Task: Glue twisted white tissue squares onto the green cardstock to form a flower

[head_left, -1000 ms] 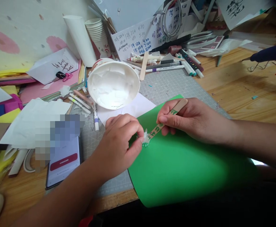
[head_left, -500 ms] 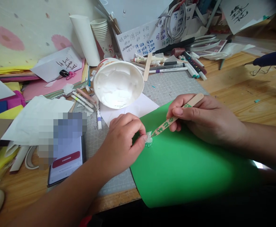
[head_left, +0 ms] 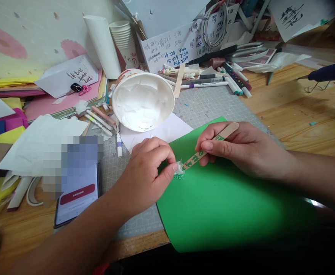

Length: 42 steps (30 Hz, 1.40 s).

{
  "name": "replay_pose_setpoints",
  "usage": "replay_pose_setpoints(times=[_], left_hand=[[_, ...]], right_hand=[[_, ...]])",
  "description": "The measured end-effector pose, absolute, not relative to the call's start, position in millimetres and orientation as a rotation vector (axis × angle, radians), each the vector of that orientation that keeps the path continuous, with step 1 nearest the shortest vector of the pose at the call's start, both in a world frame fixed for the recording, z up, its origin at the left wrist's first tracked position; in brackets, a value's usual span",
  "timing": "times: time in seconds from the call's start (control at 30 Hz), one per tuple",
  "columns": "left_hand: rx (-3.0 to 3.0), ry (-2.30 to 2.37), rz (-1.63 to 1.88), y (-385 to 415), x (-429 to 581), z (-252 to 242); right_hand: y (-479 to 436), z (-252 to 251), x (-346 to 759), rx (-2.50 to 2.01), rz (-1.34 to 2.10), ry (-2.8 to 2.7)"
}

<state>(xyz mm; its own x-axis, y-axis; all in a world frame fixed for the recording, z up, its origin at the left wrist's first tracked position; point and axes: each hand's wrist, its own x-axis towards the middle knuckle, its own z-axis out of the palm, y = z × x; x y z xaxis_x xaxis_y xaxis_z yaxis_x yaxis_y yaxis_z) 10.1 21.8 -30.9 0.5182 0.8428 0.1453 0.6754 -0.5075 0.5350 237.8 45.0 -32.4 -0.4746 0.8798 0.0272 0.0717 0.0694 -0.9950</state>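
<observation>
A large green sheet (head_left: 227, 202) lies over the near edge of the grey cutting mat, its front edge hanging past the table. Near its left side is a small patch of green glitter (head_left: 179, 176). My left hand (head_left: 152, 172) pinches a small scrap of white tissue (head_left: 179, 167) just above the glitter. In my right hand (head_left: 233, 149) is a flat wooden stick (head_left: 194, 158) with green printing, held like a pen and slanting down to the left. The stick's lower tip meets the tissue scrap.
A paper tub (head_left: 171, 103) with white tissue inside tilts towards me beyond my hands. A phone (head_left: 77, 198) lies at the left, near crumpled white paper (head_left: 41, 141). Pens (head_left: 204, 85) and paper cups (head_left: 123, 42) stand further back; a glue gun (head_left: 329, 70) is at the right.
My right hand and the stick have moved a little left and down, bringing the stick's tip against the tissue. My left hand keeps its pinch, and the view has shifted slightly.
</observation>
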Motion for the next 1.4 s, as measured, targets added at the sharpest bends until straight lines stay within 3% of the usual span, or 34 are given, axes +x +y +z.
replay_pose_setpoints(times=[0.37, 0.53, 0.67, 0.83, 1.0, 1.23, 1.4], left_hand=[[2.266, 1.231, 0.536, 20.2, 8.6, -27.7], [2.251, 1.236, 0.551, 20.7, 9.4, -29.7], [2.22, 1.268, 0.565, 20.3, 9.0, -30.9], [2.185, 1.309, 0.556, 15.3, 9.8, -31.0], [2.214, 1.274, 0.498, 8.6, 8.2, -30.5], [2.31, 1.304, 0.316, 3.5, 8.6, -26.3], [2.315, 1.311, 0.281, 4.8, 10.1, -24.1]], right_hand=[[45.7, -32.7, 235.2, -0.995, 1.459, -1.699], [50.2, -41.7, 238.6, -0.934, 1.611, -1.295], [65.4, -39.5, 244.4, -0.877, 1.324, -1.214], [88.4, -9.4, 249.8, -0.802, 0.95, -1.897], [102.3, -6.8, 223.8, -1.007, 0.374, -2.566], [112.0, -21.5, 160.8, -1.382, 0.077, -2.602], [120.1, -28.7, 139.3, -1.528, 0.053, -2.59]])
